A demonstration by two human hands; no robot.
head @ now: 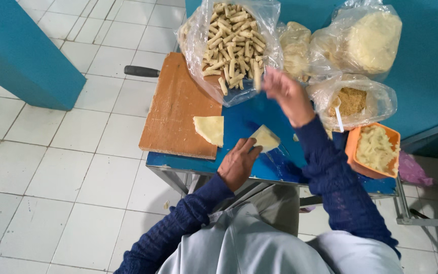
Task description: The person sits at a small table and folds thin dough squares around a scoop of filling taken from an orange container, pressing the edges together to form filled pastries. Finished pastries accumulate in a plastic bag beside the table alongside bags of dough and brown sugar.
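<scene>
My left hand (238,163) rests on the blue table (239,124) and holds a pale folded dough wrapper (265,138) at its fingertips. My right hand (286,94) is raised and blurred at the mouth of a clear plastic bag of rolled dough sticks (231,43); whether it holds anything I cannot tell. Another flat wrapper piece (209,129) lies half on a brown wooden board (176,106) to the left. Both arms wear dark blue knitted sleeves.
More plastic bags stand at the back right, one with pale sheets (371,40), one with crumbs (353,101). An orange tub of filling (373,149) sits at the right edge. A black handle (142,71) sticks out behind the board. White floor tiles lie left.
</scene>
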